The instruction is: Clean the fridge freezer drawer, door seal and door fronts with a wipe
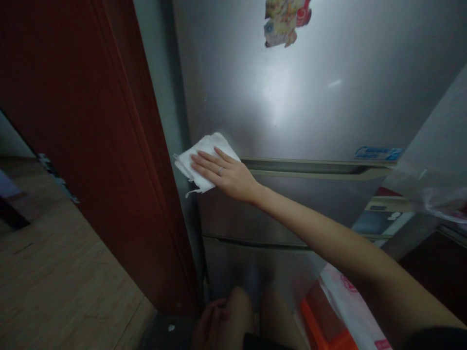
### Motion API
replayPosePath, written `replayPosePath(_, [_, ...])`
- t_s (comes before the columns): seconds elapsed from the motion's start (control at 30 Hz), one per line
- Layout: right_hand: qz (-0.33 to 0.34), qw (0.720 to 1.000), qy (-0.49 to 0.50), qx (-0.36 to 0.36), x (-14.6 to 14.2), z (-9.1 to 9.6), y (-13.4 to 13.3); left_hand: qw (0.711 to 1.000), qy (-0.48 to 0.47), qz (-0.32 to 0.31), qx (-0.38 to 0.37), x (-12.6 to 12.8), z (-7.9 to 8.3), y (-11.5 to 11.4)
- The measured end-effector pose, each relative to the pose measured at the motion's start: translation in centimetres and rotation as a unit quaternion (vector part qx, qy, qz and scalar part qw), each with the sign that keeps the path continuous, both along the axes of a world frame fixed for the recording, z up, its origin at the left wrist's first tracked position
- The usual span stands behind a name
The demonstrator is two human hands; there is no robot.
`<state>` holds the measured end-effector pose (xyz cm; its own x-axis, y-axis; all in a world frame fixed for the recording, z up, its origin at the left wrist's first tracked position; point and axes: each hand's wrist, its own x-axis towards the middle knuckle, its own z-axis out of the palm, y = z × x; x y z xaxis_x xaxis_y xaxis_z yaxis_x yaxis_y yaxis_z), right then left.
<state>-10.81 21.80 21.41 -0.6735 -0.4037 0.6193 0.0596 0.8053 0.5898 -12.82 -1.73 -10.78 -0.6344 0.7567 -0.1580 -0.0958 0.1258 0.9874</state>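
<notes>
My right hand (226,172) presses a folded white cloth (209,146) against the left edge of a silver refrigerator (233,97), at the seam between the upper door and the middle drawer. Its fingers lie stretched over the cloth, and a ring shows on one of them. Loose threads hang from the frayed cloth edge, which reaches past the refrigerator's side. Low in the view, my left hand (211,321) rests beside my knee in shadow. Its fingers look curled in, with nothing visible in them.
A dark red wooden door frame (146,146) stands close on the left, with tan floor (73,272) beyond. A torn sticker (282,22) is on the upper door. An orange container (324,321) and a white-and-pink plastic bag (350,291) sit at the lower right.
</notes>
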Motion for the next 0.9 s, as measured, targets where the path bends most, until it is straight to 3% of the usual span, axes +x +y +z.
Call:
replayPosePath(0.13, [0.032,0.999,0.004,-0.019,-0.2,-0.5,-0.6,0.999,-0.037,-0.028,-0.018,-0.6,-1.0,0.3])
replayPosePath(0.33, [-0.073,0.99,-0.112,-0.042,-1.7,-4.6,2.1,0.999,0.01,-0.027,-0.012,-0.3,-0.4,0.0])
replayPosePath(0.43, [-0.08,0.987,-0.124,-0.064,-2.0,-6.6,2.4,0.999,0.024,-0.032,-0.006,-0.2,0.3,-0.2])
replayPosePath(0.53, [-0.07,0.987,-0.131,-0.055,-2.1,-9.3,2.1,0.999,0.02,-0.042,-0.013,-0.3,0.4,-0.2])
replayPosePath(0.77, [-0.054,0.982,-0.182,-0.01,-1.9,-17.6,2.0,0.999,0.028,-0.027,0.013,-0.1,0.7,-0.6])
replayPosePath(0.9, [-0.044,0.97,-0.237,0.025,-1.4,-19.7,2.5,1.0,0.005,-0.02,0.02,0.0,1.0,-0.7])
